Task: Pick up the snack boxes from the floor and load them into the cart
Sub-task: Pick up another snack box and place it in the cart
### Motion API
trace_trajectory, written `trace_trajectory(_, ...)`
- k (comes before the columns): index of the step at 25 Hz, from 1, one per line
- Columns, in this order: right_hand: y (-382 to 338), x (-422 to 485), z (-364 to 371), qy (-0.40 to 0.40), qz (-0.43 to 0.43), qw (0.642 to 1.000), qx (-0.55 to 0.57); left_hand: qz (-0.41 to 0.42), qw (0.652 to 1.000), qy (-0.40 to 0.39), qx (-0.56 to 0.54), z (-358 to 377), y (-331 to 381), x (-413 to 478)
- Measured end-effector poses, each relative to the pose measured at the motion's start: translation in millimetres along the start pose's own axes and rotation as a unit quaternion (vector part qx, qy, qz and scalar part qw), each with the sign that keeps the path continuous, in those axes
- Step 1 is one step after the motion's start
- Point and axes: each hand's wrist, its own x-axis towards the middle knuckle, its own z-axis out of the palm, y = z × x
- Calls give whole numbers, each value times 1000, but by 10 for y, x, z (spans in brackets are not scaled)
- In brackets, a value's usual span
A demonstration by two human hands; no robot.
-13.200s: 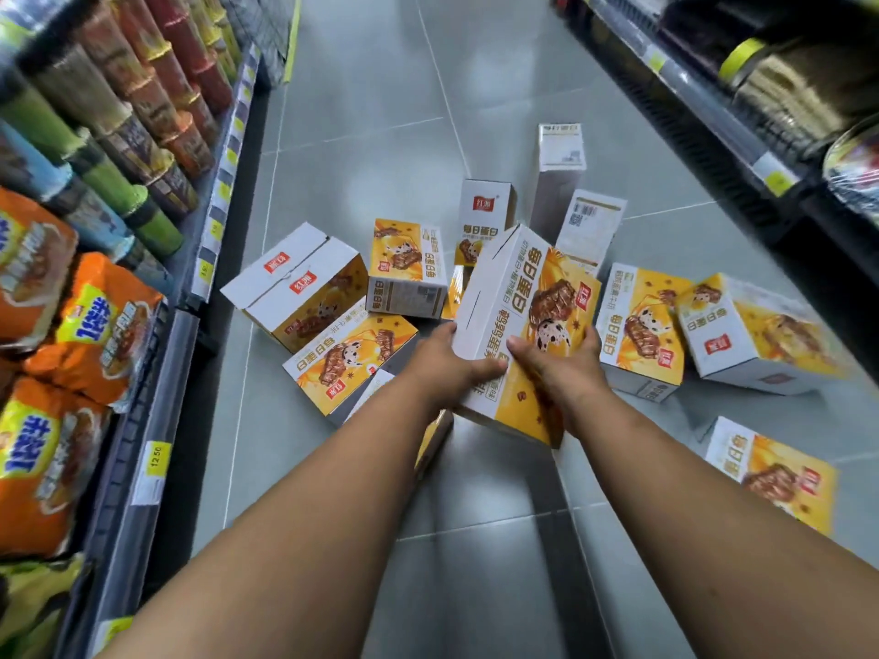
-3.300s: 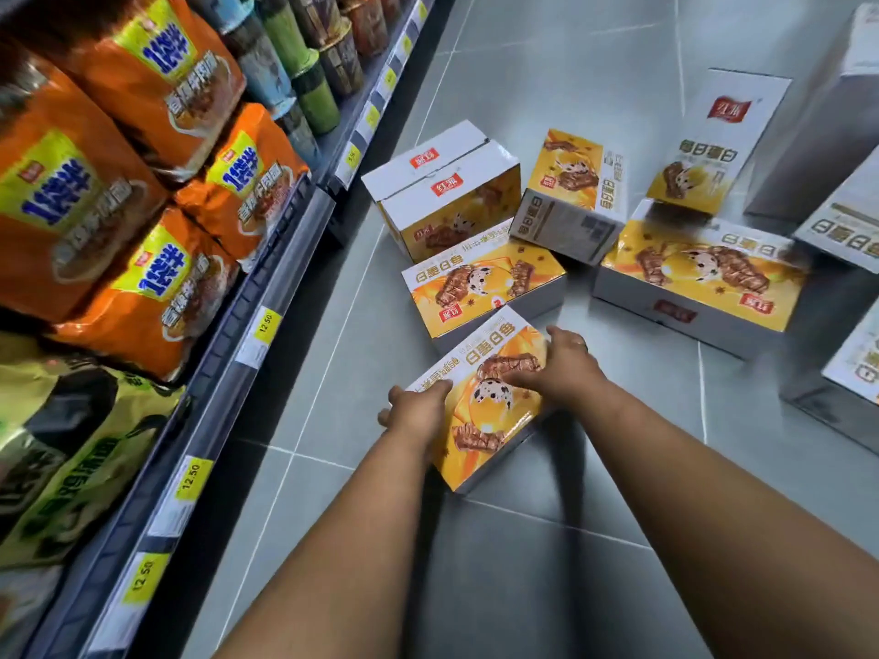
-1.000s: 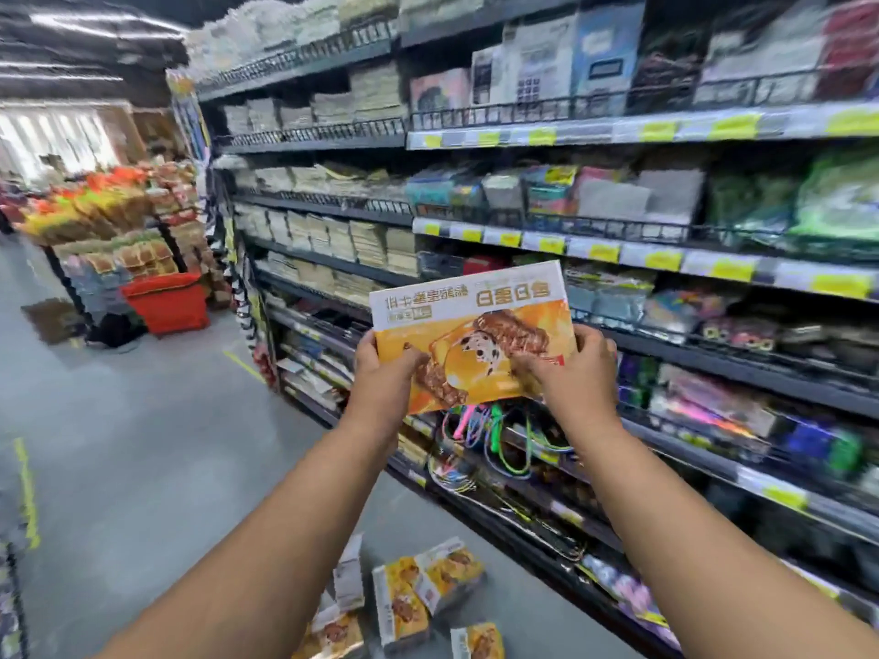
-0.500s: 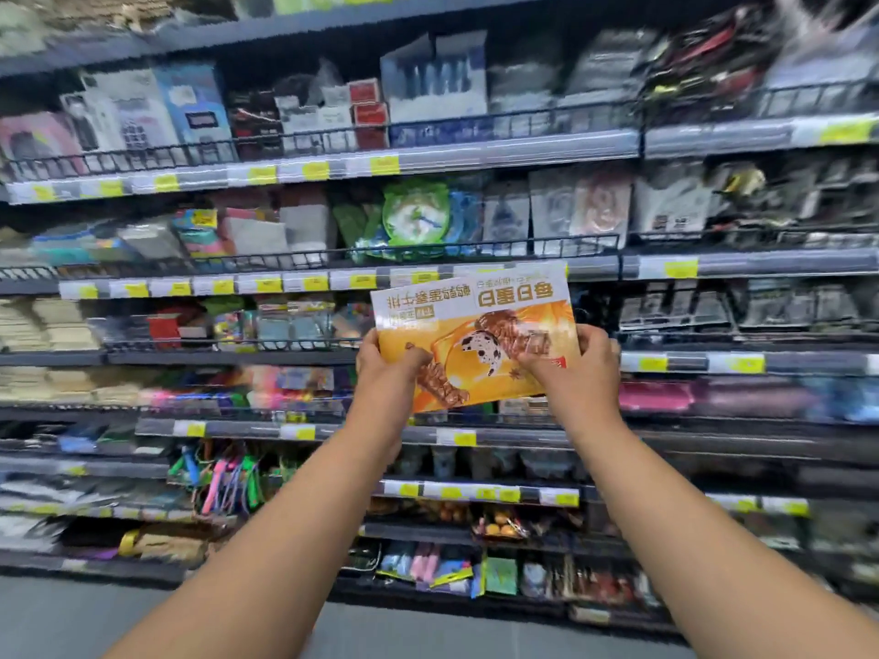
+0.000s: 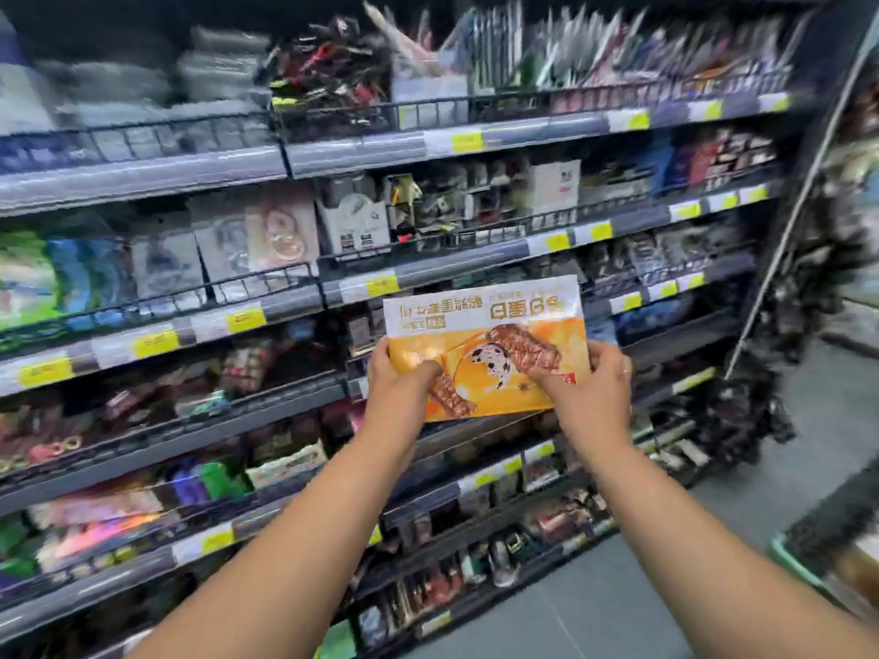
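Observation:
I hold one snack box [image 5: 485,344], white at the top and orange below with a chocolate-bar picture, up at chest height in front of the shelves. Its print is upside down to me. My left hand [image 5: 399,387] grips its lower left edge, thumb across the front. My right hand [image 5: 585,392] grips its lower right edge the same way. At the far lower right a green-rimmed basket-like edge [image 5: 799,563] shows, blurred; I cannot tell if it is the cart. The boxes on the floor are out of view.
A tall rack of grey shelves [image 5: 333,297] with yellow price tags and packed small goods fills the view ahead. Dark hanging goods [image 5: 780,354] crowd the rack's right end. Grey floor [image 5: 666,587] opens at the lower right.
The view has swung right along the shelves, blurring them. The box stays held in both hands at the same height. The rack's right end and the floor beyond have come into view.

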Motion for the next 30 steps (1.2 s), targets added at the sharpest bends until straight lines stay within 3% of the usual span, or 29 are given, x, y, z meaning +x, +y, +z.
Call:
trace_trajectory(8,781,726,-1151,224,63,972,-41,-9,977,-212,3,1965,-196,584)
trace_trajectory(12,1068,863,-1932,293,95,949,-68,-19,955,-297,9,3003,-396,457)
trace_trajectory(14,1455,1002,-2705,358,118,922,-93,-16,930,-366,23,3905,-469,169)
trace_trajectory(24,2554,1421,-4365,393,217,884,-127,-41,899,-436,27,5889,-954,-584)
trace_trajectory(30,3309,1635,-4823,407,255,863,-156,-55,877,-472,65,6756,-1509,-699)
